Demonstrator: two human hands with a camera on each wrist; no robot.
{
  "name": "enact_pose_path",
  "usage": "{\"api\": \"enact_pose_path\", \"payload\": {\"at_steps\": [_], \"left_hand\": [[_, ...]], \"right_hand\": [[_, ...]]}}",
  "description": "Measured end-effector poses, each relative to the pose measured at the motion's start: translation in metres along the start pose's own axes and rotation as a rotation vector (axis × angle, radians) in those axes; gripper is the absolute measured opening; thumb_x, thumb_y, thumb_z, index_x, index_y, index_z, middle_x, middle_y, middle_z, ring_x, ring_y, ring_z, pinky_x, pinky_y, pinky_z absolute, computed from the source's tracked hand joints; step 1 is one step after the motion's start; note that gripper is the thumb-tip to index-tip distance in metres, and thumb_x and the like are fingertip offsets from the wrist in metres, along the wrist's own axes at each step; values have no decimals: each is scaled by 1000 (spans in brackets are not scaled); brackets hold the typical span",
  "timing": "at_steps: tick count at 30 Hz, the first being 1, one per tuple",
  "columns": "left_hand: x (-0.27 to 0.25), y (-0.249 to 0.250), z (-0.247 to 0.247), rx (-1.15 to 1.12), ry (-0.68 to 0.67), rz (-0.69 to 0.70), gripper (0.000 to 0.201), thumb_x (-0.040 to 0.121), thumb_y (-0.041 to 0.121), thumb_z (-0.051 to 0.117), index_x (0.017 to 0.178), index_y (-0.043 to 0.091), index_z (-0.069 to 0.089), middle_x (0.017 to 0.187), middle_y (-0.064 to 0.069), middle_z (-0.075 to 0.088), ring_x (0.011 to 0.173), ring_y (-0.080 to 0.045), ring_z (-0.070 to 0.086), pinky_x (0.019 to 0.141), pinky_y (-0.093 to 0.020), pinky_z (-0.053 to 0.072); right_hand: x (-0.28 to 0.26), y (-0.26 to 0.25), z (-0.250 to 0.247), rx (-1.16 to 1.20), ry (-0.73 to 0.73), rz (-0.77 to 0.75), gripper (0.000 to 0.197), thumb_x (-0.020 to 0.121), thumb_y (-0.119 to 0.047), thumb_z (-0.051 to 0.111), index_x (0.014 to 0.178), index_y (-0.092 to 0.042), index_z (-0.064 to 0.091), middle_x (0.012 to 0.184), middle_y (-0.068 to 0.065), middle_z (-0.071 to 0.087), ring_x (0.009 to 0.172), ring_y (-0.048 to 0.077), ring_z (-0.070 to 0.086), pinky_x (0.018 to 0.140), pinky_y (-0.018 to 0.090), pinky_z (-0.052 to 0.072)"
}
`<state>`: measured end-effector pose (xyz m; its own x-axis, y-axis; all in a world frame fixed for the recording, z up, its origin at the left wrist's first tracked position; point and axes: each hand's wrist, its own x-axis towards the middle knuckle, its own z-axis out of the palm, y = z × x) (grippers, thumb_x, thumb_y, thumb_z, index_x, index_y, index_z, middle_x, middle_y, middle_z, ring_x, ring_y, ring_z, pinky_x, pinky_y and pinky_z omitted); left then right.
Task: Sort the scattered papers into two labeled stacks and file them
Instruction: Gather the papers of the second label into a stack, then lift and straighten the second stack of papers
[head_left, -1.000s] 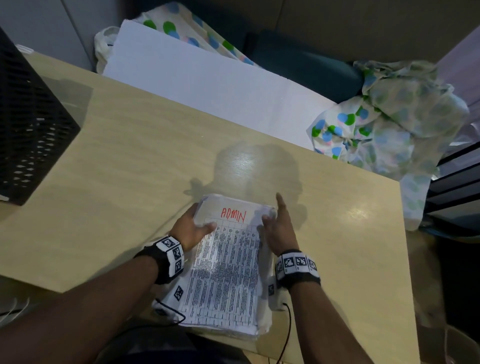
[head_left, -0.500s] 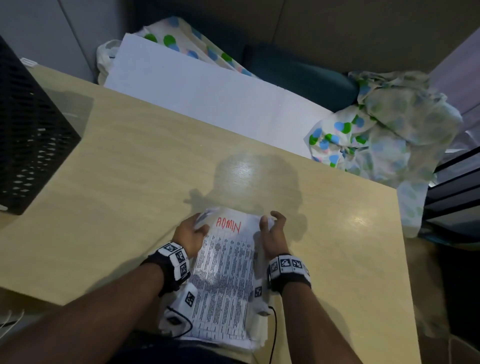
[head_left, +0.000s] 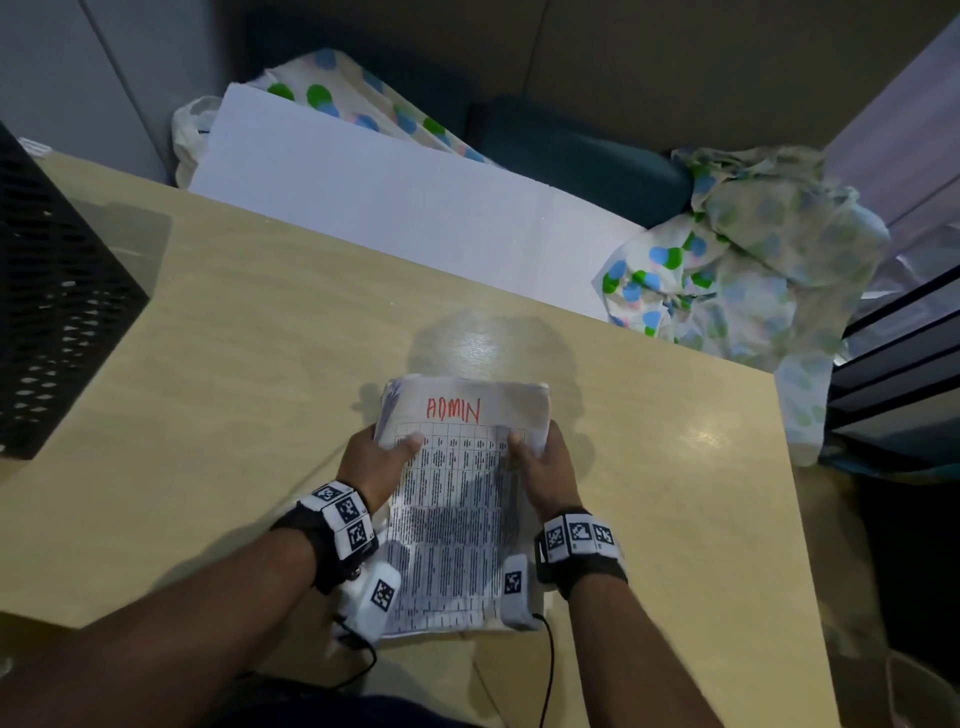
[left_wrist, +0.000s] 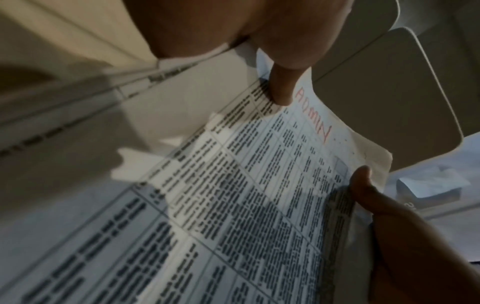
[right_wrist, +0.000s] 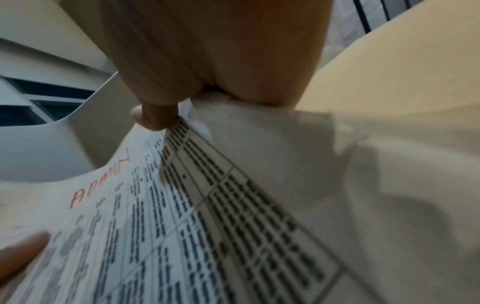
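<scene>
A thick stack of printed papers (head_left: 462, 499), its top sheet a table headed "ADMIN" in red, is held over the near part of the wooden table (head_left: 260, 364). My left hand (head_left: 382, 462) grips the stack's left edge, thumb on the top sheet. My right hand (head_left: 540, 467) grips its right edge the same way. In the left wrist view the stack (left_wrist: 233, 195) fills the frame, the left thumb (left_wrist: 281, 88) pressing beside the red heading. In the right wrist view the right thumb (right_wrist: 155, 117) lies on the top sheet (right_wrist: 168, 236).
A black mesh basket (head_left: 57, 306) stands at the table's left. Behind the far edge lie a large white board (head_left: 405, 208), dotted cloth (head_left: 737, 270) and a dark cushion (head_left: 582, 156). Dark shelves (head_left: 904, 374) are at the right.
Both hands went from lying along the stack's sides to gripping them, thumbs on top. The stack's far end now stands raised off the table, with both hands a little nearer me.
</scene>
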<state>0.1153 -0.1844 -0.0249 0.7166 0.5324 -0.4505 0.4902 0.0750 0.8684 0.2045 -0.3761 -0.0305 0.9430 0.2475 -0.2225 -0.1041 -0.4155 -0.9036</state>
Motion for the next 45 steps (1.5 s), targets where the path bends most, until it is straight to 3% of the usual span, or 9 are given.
{"api": "enact_pose_path", "payload": {"at_steps": [5,8,13,17,21,23,28,35,45], "left_hand": [[-4,7,-14,41,-51,115,28,87,25,65,114,17,65,94,-4,69,88,-24,66,73,-29,51],[-14,29,-33,41,-89,288,16,86,38,61,100,33,65,86,16,71,84,-2,66,75,-23,55],[-36,81,-63,-105,-62,586,48,88,-1,59,101,45,63,76,37,64,79,25,56,68,2,42],[-41,81,-69,3,-115,637,98,79,-14,62,89,82,42,86,57,50,83,32,48,76,5,38],[-27,60,-80,-58,-198,838,64,76,22,73,129,46,46,139,11,49,127,-7,48,99,-23,46],[-18,63,-90,-22,-167,939,60,86,34,64,138,24,37,146,-11,37,134,-25,40,106,-38,41],[-6,94,-102,118,-147,1161,25,96,23,45,119,17,52,132,0,48,125,-18,49,96,-29,49],[2,93,-107,122,-159,1064,25,95,46,40,104,27,54,106,31,58,101,16,57,74,-12,55],[-16,98,-94,36,-30,1243,13,94,14,53,107,16,55,119,-1,62,113,-2,59,84,-21,55]], "right_hand": [[-6,-19,9,-140,30,4,33,93,-31,57,113,-8,45,100,6,60,95,32,62,77,42,53],[-13,-50,10,-136,139,-95,29,87,-29,67,101,-16,46,86,-1,61,80,22,63,68,45,56],[-24,-121,8,-23,375,-432,27,87,-9,66,110,-3,51,88,-25,48,79,-31,46,62,-5,35],[-29,-125,24,-88,436,-562,30,88,-11,60,111,7,56,99,-8,60,90,-26,45,74,-7,32],[-42,-101,46,-56,223,-353,39,88,-17,66,119,-16,41,99,-22,50,88,-18,53,72,20,50],[-40,-103,45,-104,225,-383,49,87,-16,67,125,-14,36,100,-23,47,83,-8,57,68,8,44],[-27,-134,25,-261,347,-743,68,84,-9,70,132,-22,23,127,-11,52,87,12,63,68,15,53],[-28,-137,20,-449,159,-546,57,82,-19,72,122,-40,38,122,-3,62,103,25,64,80,43,56],[-40,-159,36,-622,229,-832,49,86,-10,56,129,-24,38,103,10,62,74,32,64,48,39,54]]}}
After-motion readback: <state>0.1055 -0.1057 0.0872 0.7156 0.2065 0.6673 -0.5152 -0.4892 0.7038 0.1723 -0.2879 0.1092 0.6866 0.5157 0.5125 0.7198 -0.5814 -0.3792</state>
